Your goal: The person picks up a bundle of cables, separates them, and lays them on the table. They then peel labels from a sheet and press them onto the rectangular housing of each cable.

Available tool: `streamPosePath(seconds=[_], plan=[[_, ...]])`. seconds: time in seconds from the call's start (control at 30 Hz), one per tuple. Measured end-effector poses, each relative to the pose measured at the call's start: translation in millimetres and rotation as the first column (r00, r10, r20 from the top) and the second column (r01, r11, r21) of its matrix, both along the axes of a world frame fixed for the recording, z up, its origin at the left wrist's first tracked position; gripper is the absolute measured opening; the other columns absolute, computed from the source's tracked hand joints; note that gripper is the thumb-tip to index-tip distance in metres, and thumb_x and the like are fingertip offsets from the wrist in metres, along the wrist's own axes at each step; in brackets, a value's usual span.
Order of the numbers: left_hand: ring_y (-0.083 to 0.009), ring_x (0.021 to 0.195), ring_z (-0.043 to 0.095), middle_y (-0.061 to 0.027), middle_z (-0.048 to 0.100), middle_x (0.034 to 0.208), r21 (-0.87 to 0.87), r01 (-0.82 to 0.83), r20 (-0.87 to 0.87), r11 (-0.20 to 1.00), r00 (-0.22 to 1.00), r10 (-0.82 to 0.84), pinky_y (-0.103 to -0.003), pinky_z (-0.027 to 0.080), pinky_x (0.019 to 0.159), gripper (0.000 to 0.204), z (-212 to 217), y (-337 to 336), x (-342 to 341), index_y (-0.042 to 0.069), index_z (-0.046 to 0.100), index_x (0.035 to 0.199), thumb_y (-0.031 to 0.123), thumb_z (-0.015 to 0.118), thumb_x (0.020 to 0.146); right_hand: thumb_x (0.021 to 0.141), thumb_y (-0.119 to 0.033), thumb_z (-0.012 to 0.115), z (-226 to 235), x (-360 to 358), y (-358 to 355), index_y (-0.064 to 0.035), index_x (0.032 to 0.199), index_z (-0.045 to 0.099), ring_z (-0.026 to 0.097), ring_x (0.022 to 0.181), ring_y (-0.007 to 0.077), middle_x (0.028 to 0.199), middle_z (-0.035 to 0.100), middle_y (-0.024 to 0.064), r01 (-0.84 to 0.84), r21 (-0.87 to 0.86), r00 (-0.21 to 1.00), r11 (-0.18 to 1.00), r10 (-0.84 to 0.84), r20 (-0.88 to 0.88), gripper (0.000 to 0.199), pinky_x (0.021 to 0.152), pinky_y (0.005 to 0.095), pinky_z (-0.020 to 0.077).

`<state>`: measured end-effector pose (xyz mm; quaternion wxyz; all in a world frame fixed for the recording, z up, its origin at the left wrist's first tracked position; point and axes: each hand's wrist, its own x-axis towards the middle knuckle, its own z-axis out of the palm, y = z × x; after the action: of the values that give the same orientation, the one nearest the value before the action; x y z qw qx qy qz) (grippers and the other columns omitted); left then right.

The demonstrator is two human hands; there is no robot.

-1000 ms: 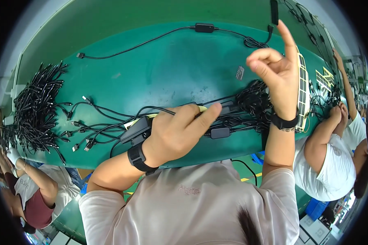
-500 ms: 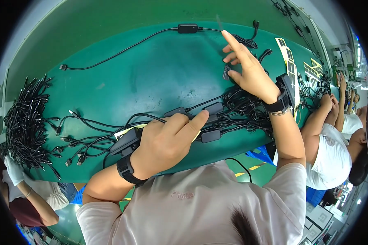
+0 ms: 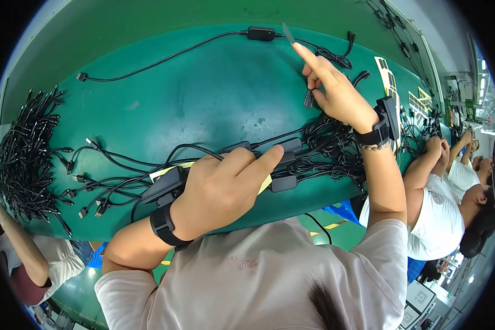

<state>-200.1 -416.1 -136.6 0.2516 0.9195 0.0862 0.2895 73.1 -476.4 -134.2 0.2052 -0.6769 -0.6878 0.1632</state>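
Note:
My right hand (image 3: 333, 85) is raised over the table's right half. Its index finger points up and left, and a thin translucent strip (image 3: 287, 33) clings to that fingertip; the other fingers are curled. A small black label-like piece (image 3: 308, 99) shows beside the thumb, seemingly on the table. My left hand (image 3: 225, 184) is closed over a pale yellow sheet (image 3: 264, 185), whose edges stick out on both sides; its grip underneath is hidden. Black cables with inline boxes (image 3: 284, 183) lie around it. One separate cable with a box (image 3: 260, 34) stretches across the far table.
A dense heap of black cable ends (image 3: 27, 159) fills the green table's left end. Coiled cables (image 3: 335, 148) lie at right, near yellow-backed label sheets (image 3: 388, 80). People in white (image 3: 443, 209) sit at the right; another person's arm (image 3: 22, 242) shows lower left.
My right hand has shifted slightly left, its thumb and fingers drawn closer together. The translucent strip stays at its index fingertip. My left hand keeps its place over the sheet. The view has shifted a little.

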Motion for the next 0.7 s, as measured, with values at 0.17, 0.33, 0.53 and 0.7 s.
streamPosePath(seconds=[0.17, 0.33, 0.53, 0.7], plan=[[-0.014, 0.054, 0.053, -0.0018, 0.058, 0.071, -0.007, -0.014, -0.007, 1.0, 1.0, 0.014, -0.026, 0.039, 0.041, 0.044, -3.2, -0.3, -1.4, 0.007, 0.064, 0.109, 0.009, 0.075, 0.066, 0.068, 0.021, 0.047, 3.7, -0.9, 4.0, -0.0208, 0.145, 0.026, 0.049, 0.072, 0.0184, 0.091, 0.047, 0.0073, -0.037, -0.058, 0.997, 0.998, 0.041, 0.068, 0.09, 0.068, 0.029, 0.0453], [-0.0138, 0.053, 0.052, -0.0009, 0.057, 0.07, 0.024, -0.018, -0.025, 1.0, 1.0, 0.019, -0.026, 0.039, 0.042, 0.043, -2.0, 1.0, -1.2, 0.007, 0.064, 0.108, 0.011, 0.075, 0.066, 0.068, 0.02, 0.047, 6.7, -3.7, 7.3, -0.0211, 0.145, 0.027, 0.048, 0.071, 0.0193, 0.092, 0.048, 0.0082, -0.075, -0.098, 0.993, 0.992, 0.083, 0.087, 0.09, 0.068, 0.0292, 0.0447], [-0.0138, 0.052, 0.051, -0.0006, 0.056, 0.069, 0.013, -0.021, -0.016, 1.0, 1.0, 0.021, -0.026, 0.037, 0.041, 0.042, -2.3, 0.8, -1.0, 0.008, 0.065, 0.107, 0.011, 0.075, 0.066, 0.063, 0.023, 0.051, 0.3, 2.7, 3.3, -0.0189, 0.144, 0.029, 0.049, 0.074, 0.0206, 0.101, 0.048, 0.0097, -0.124, 0.068, 0.989, 0.99, 0.118, 0.088, 0.094, 0.072, 0.0307, 0.0458], [-0.0137, 0.051, 0.05, -0.0008, 0.055, 0.068, 0.017, -0.025, -0.004, 1.0, 1.0, 0.025, -0.026, 0.037, 0.041, 0.042, -3.1, 1.2, -0.3, 0.007, 0.065, 0.106, 0.011, 0.075, 0.065, 0.06, 0.025, 0.054, -2.2, 1.7, 0.4, -0.0168, 0.143, 0.03, 0.05, 0.076, 0.0196, 0.112, 0.046, 0.0101, -0.128, 0.104, 0.989, 0.986, 0.119, 0.094, 0.096, 0.075, 0.0308, 0.0468]])
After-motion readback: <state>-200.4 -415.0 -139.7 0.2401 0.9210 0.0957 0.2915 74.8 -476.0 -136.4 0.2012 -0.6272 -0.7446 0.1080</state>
